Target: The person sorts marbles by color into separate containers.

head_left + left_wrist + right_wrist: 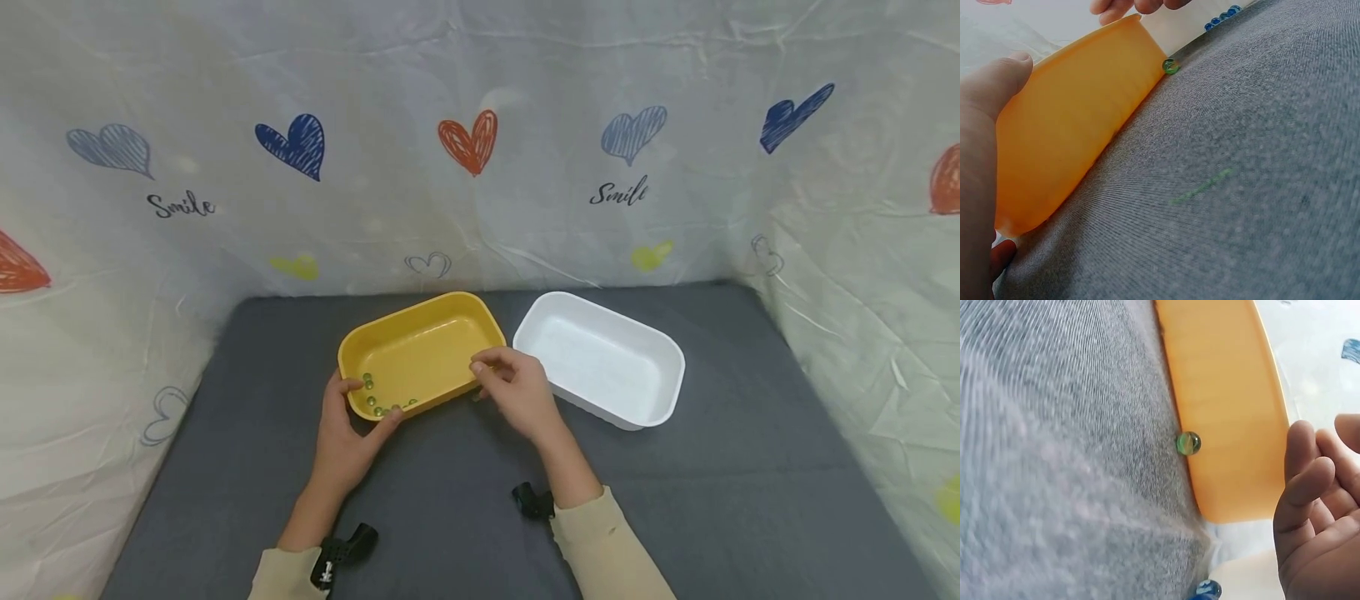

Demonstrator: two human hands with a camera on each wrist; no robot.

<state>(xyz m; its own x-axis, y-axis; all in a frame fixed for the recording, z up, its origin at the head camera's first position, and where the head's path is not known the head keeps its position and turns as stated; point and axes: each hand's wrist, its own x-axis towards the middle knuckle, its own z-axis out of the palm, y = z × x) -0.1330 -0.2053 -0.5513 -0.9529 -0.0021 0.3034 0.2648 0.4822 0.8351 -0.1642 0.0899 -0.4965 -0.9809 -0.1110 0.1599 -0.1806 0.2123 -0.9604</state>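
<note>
My left hand (341, 442) grips the left end of a yellow tray (420, 342), thumb at the front rim and fingers at the left side. Several green marbles (371, 401) lie along the tray's left and front inner edges. Over the tray's right front corner hovers my right hand (517, 392), its fingers loosely curled; in the right wrist view nothing shows between thumb and fingers. Below that hand, a green marble (1189, 443) sits on the cloth against the tray's outer wall.
A white tray (600, 358) stands just right of the yellow one. Blue marbles (1222, 17) line the cloth along its front wall. Grey cloth (450, 500) covers the table, and a printed curtain (375, 167) hangs behind. A thin green streak (1204, 185) shows on the cloth.
</note>
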